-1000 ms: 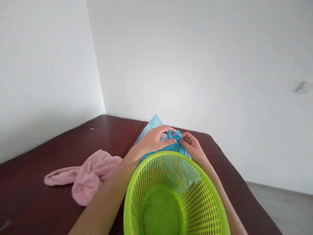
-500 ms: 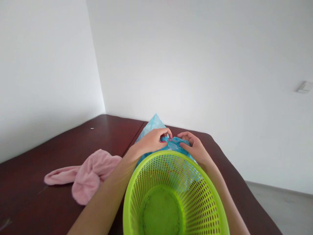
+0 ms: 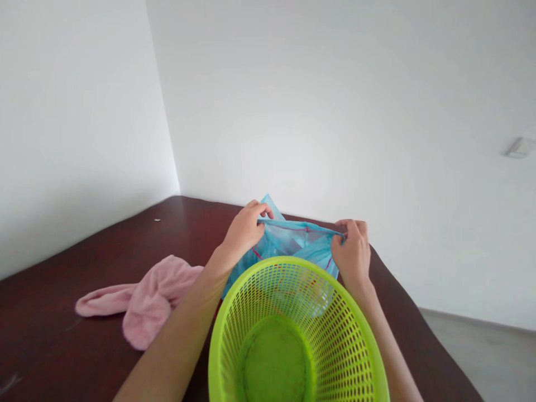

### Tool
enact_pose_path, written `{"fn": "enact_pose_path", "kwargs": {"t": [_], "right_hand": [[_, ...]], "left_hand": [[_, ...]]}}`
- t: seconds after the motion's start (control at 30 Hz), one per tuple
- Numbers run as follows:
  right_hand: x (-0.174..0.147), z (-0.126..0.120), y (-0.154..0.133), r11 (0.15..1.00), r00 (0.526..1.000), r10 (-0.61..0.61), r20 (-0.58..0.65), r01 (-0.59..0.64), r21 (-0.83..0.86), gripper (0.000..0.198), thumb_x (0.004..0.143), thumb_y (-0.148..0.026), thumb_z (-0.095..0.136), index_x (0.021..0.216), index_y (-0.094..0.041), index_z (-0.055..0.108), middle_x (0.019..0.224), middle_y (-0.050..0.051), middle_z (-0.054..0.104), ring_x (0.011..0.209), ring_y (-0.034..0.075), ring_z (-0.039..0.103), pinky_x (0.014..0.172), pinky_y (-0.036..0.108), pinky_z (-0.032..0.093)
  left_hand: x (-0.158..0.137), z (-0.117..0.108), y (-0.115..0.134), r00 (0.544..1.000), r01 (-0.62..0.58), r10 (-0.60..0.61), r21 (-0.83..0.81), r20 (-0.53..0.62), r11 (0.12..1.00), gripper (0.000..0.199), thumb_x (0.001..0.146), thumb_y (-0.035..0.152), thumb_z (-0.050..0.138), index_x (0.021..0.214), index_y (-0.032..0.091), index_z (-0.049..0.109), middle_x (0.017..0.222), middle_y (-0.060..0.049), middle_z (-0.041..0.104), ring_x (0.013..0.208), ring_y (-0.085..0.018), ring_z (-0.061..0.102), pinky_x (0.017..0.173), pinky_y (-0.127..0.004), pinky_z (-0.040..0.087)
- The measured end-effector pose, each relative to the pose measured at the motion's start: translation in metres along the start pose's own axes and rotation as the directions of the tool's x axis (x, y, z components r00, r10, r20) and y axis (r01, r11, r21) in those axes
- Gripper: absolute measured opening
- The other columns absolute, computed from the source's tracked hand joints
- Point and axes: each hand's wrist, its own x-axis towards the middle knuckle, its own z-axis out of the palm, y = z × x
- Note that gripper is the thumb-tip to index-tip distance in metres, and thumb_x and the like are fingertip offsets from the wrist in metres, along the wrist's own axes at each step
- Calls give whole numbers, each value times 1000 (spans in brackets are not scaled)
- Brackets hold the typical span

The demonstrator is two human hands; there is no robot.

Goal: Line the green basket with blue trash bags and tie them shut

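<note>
The bag is thin, see-thru blue plastic, crinkled, w/ magenta-red lines on it & one pale pointed corner poking up at the back. It's on the far side of your basket, partly visible thru the mesh. Basket's lime-green, looks like plastic: round smooth rim, sloping sides full of small slots, solid round base w/ dark specks. Pink cloth is soft & plush-looking, bunched into a rounded heap w/ one long flap out to the left; it's just left of your L forearm, which covers part of its edge.

Your L hand pinches one end of the bag's edge btwn thumb & fingers; your R hand grips the other end, fingers curled. The edge is stretched approx. straight btwn them. Both forearms reach fwd, one each side of the basket.

Table is dark red-brown w/ a slight sheen; tiny white scrap nr the back corner. Plain white walls behind & left, blurry white fitting far R, grey floor lower R.
</note>
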Motion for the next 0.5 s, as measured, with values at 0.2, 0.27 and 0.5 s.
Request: {"fn": "enact_pose_path", "kwargs": {"t": [0.2, 0.27, 0.5], "right_hand": [[7, -17, 7, 998, 968, 30, -248, -16, 60, 30, 93, -15, 55, 110, -24, 78, 120, 11, 68, 83, 23, 64, 83, 42, 51], [9, -21, 9, 994, 959, 42, -279, -13, 105, 24, 92, -15, 55, 102, -24, 75, 115, 10, 69, 78, 21, 61, 79, 40, 51], [12, -10, 20, 973, 1000, 9, 3, -10, 231, 30, 90, -11, 51, 71, -26, 69, 94, 8, 75, 90, 27, 71, 88, 42, 53]], "left_hand": [[5, -13, -13, 990, 20, -41, -154, -134, 988, 50, 75, -10, 53, 102, 24, 78, 104, -1, 73, 90, -22, 66, 86, -37, 50], [6, -16, -13, 976, 34, -69, -164, -208, 986, 44, 75, -10, 53, 96, 24, 71, 96, 1, 70, 81, -20, 60, 81, -35, 48], [5, -14, -15, 992, -55, 49, -49, -113, 997, 44, 75, -10, 50, 68, 24, 77, 140, -4, 83, 129, -29, 72, 123, -53, 55]]}}
